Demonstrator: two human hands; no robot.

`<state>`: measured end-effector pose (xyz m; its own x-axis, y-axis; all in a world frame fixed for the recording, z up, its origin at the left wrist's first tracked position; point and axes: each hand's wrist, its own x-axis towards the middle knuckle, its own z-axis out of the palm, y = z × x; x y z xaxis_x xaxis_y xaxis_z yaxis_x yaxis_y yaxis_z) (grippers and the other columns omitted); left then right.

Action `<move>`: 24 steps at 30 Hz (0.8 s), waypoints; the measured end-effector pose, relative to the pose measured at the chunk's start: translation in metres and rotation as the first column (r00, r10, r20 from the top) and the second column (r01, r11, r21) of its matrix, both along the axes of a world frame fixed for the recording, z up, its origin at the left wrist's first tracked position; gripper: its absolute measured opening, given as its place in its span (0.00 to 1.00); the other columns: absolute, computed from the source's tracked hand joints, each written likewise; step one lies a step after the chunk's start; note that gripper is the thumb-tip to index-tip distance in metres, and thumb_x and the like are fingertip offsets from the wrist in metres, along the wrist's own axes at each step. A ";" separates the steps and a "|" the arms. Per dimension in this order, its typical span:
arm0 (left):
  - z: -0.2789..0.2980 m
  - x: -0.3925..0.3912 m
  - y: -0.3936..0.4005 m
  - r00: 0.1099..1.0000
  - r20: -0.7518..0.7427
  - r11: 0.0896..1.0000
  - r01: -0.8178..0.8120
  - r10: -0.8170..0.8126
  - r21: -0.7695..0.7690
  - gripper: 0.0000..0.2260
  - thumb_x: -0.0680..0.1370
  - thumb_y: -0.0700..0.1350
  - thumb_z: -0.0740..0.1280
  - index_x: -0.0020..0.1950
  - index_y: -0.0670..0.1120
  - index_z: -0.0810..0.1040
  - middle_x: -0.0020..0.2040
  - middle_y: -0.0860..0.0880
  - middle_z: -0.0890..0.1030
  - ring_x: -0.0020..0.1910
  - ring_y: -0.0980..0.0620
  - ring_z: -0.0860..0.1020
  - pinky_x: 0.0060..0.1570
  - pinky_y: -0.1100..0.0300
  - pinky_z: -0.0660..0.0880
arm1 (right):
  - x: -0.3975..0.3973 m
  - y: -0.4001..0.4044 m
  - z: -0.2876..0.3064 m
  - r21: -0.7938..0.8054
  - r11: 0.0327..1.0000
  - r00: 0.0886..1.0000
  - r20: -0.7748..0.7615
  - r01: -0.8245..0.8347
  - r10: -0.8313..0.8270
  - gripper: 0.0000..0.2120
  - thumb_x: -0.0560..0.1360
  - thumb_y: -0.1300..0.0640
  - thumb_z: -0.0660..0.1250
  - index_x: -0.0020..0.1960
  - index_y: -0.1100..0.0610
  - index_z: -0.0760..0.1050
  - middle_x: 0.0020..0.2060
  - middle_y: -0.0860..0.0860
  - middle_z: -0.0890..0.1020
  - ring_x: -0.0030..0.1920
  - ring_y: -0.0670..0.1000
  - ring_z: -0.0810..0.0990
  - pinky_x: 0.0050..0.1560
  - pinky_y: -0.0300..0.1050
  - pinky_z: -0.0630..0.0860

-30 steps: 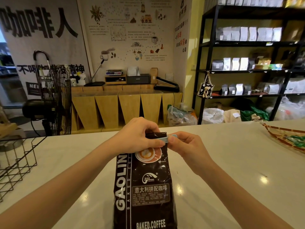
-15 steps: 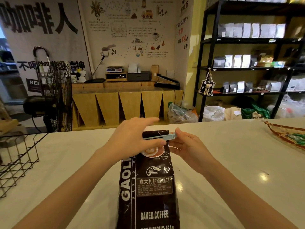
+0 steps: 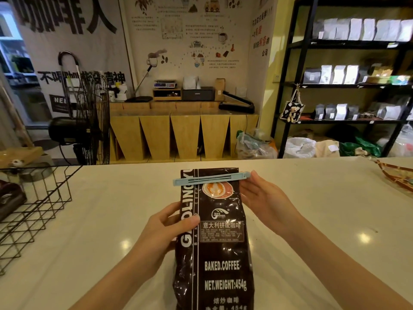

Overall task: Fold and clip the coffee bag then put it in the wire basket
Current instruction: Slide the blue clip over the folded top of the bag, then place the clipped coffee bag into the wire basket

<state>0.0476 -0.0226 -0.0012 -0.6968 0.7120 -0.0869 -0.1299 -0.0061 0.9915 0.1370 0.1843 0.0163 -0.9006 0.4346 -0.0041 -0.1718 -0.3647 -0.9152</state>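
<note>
Two hands frame the dark brown coffee bag [image 3: 218,238], which lies flat on the pale counter [image 3: 312,220] with its folded top pointing away from the person. The left hand [image 3: 165,229] is curled around the bag's left edge about halfway along its visible length, thumb on the printed face and fingers tucked beneath, so it is closed on the bag, probably to get a lifting hold. The right hand [image 3: 262,199] lies open, fingers spread loosely, its palm beside the bag's right edge and its fingertips at the catch end of the light blue sealing clip [image 3: 211,179]; whether they actually touch the clip I cannot tell, but nothing is pinched. That open posture reads as steadying or checking the catch.

The clip runs across the bag just below its folded top, overhanging both edges, and appears shut, so the fold and clip steps look finished.

Left of the bag, well apart at the counter's far left edge, stands the black wire basket [image 3: 38,211] with something dark already inside. Carrying the bag there is what remains; a one-sided hold could let the full bag sag, hence the second hand nearby.
</note>
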 end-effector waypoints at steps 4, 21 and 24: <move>-0.001 0.003 0.000 0.998 0.036 0.997 -0.061 0.059 0.048 0.30 0.53 0.50 0.76 0.54 0.50 0.78 0.43 0.47 0.86 0.39 0.50 0.84 0.35 0.59 0.77 | 0.019 -0.010 -0.015 0.037 0.993 0.990 0.097 -0.111 0.107 0.37 0.57 0.39 0.75 0.62 0.53 0.72 0.56 0.52 0.82 0.56 0.52 0.81 0.52 0.45 0.77; 0.065 -0.018 -0.057 0.928 -0.155 0.933 -0.308 0.337 0.185 0.16 0.61 0.43 0.72 0.46 0.55 0.76 0.35 0.55 0.86 0.35 0.56 0.84 0.35 0.62 0.76 | -0.024 -0.080 0.026 0.330 0.907 0.965 0.067 -0.262 0.254 0.21 0.61 0.53 0.70 0.53 0.54 0.76 0.43 0.47 0.87 0.48 0.49 0.84 0.46 0.44 0.80; 0.096 -0.028 -0.089 0.866 -0.211 0.882 -0.401 0.453 0.250 0.19 0.56 0.45 0.73 0.46 0.55 0.76 0.36 0.56 0.86 0.37 0.56 0.84 0.36 0.61 0.77 | -0.062 -0.104 0.051 0.333 0.895 0.949 -0.001 -0.297 0.315 0.26 0.60 0.53 0.71 0.57 0.56 0.74 0.45 0.48 0.86 0.48 0.50 0.84 0.49 0.46 0.78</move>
<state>0.0194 -0.1118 0.0947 -0.9148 0.3232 0.2423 0.1862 -0.1950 0.9630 0.0750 0.0808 0.0675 -0.9841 0.1061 0.1421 -0.1520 -0.0919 -0.9841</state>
